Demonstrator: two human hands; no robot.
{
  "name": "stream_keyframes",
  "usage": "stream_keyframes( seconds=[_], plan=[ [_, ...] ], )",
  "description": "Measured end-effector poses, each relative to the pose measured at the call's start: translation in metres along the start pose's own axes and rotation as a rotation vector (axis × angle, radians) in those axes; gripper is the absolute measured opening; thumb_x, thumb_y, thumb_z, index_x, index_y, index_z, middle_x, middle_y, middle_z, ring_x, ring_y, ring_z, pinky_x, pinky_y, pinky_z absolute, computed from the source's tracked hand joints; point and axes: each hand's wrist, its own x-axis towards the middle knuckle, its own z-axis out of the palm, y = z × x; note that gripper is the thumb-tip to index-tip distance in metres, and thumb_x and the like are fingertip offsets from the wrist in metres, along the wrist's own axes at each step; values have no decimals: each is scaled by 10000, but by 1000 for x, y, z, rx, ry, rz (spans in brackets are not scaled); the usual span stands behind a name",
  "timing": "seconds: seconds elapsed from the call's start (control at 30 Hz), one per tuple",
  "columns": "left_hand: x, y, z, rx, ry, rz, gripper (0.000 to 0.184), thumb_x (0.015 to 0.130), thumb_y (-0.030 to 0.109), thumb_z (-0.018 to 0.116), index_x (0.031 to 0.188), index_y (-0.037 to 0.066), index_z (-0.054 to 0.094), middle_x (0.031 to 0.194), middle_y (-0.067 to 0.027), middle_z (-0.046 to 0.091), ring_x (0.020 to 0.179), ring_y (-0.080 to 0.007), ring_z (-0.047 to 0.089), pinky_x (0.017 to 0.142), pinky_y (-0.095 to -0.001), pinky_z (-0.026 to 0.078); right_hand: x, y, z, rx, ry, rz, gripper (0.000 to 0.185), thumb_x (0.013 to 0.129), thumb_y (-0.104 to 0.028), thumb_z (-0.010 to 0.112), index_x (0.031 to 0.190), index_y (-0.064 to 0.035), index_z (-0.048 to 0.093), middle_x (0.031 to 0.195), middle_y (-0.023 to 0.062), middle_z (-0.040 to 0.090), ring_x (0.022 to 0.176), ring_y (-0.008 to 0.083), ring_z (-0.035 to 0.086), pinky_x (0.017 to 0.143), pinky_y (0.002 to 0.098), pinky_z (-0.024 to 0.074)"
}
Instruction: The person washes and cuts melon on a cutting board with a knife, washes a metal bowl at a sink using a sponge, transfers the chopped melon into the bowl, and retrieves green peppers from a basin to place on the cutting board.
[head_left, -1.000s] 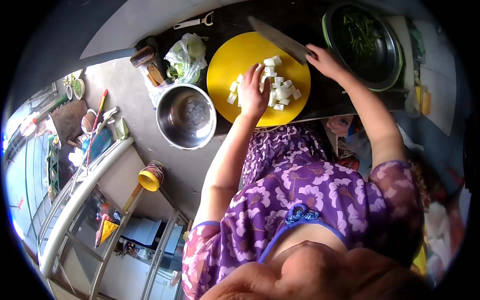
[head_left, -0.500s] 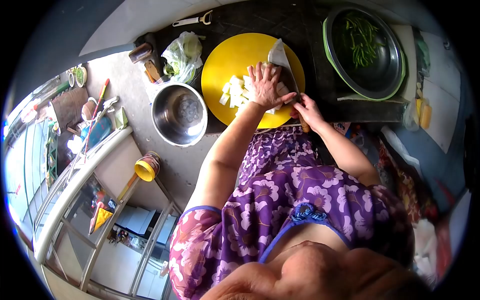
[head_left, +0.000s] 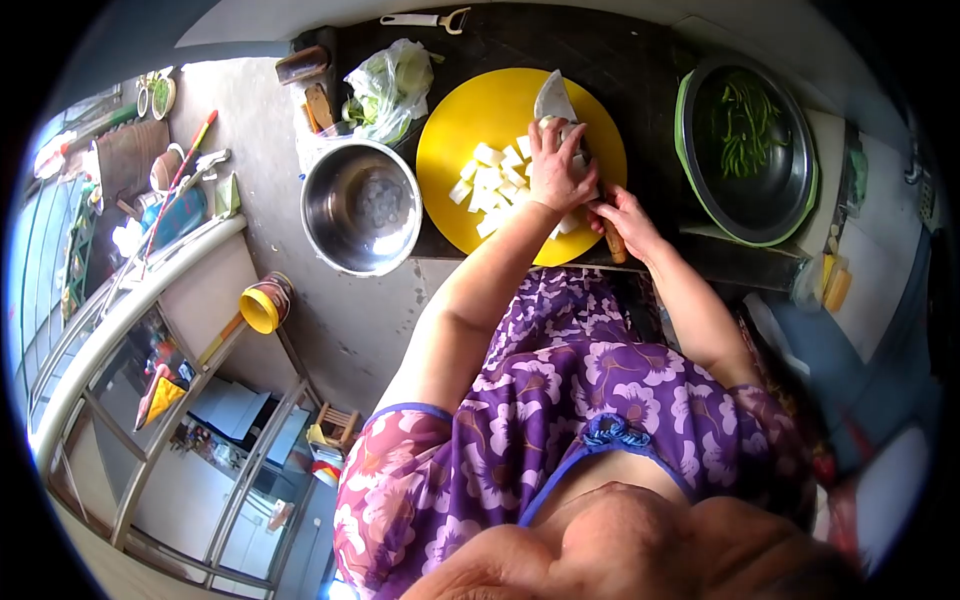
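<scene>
A round yellow cutting board (head_left: 450, 190) carries many white vegetable chunks (head_left: 490, 180), perhaps radish or gourd, heaped on its middle. My left hand (head_left: 562, 172) curls over more white pieces on the board's right side, fingers bent against the blade. White bits show by its fingertips. My right hand (head_left: 628, 222) is closed round the wooden handle of a kitchen knife (head_left: 553, 98) at the board's near right edge. The blade points away from me, its tip showing past my left hand; its middle is hidden.
Left of the board stands a steel bowl (head_left: 325, 215) with something pale at its bottom. Behind it lies a plastic bag of greens (head_left: 392, 85). A peeler (head_left: 425, 20) is at the back. On the right, a dark basin (head_left: 705, 170) holds green beans (head_left: 748, 125).
My left hand has gone from flat and spread over the chunks to curled round pieces beside the blade. The view has shifted; my right hand keeps the knife.
</scene>
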Motion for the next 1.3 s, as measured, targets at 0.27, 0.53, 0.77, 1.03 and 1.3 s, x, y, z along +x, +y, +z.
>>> stream_keyframes(
  seconds=[0.27,0.53,0.77,1.03,1.3],
  plan=[
    [15,12,-10,-37,92,39,459,701,158,684,1150,113,601,1216,-173,446,1163,-421,363,991,-526,352,-7,-24,6,16,-6,-11,158,923,-92,553,1078,-88,522,787,6,562,654,90,534,612,224,439],
    [-9,-18,-100,-6,298,-43,440,693,102,711,1126,110,629,1183,-161,473,1124,-349,461,960,-433,402,10,-33,89,-117,-205,-128,188,914,-59,535,1099,-35,511,778,29,586,636,83,563,582,214,475],
    [-65,-130,-104,1,402,-253,242,831,105,647,1072,83,649,1087,-112,574,1043,-267,556,911,-377,450,55,12,153,-501,47,-339,128,854,-100,580,947,-25,535,690,148,633,624,230,657,559,355,502],
    [-100,-149,-96,-25,391,-407,207,844,98,595,1038,43,641,1059,-144,621,1020,-297,591,910,-364,454,38,29,105,-314,17,-363,135,923,-125,573,1034,-59,533,697,-3,590,567,50,544,480,211,446],
    [-83,-37,-42,-121,121,106,318,797,13,605,1114,30,586,1122,-178,563,1058,-357,540,950,-402,435,-36,58,-55,-87,382,-276,164,933,-176,602,1051,-79,545,785,-36,545,675,35,503,565,169,407]
  ],
)
